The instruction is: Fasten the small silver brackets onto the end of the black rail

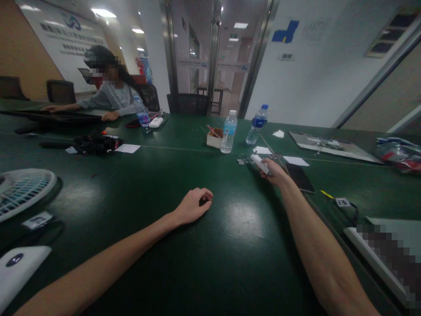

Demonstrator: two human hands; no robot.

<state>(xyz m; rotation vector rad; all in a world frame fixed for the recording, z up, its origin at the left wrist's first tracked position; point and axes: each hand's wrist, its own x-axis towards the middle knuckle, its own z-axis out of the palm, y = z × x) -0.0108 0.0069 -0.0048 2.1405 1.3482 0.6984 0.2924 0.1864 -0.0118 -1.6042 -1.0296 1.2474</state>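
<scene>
Near the middle of the dark green table (158, 175), my left hand (194, 204) rests on its side. Its fingers curl loosely, with a gap between thumb and fingertips, and nothing is in it. Farther out to the right, my right hand (275, 171) grips a small white oblong object (259, 163) whose exact kind I cannot make out. Beyond that object lie a white paper (262, 150) and some small metallic bits (241, 162). A dark phone (299, 177) lies beside my right wrist.
Two water bottles (229, 131) (257, 125) and a small box (214, 139) stand ahead. A white fan (24, 188) is at left, a flat panel (332, 145) at far right. Across the table at left sits a person (115, 94), beside another bottle (142, 115).
</scene>
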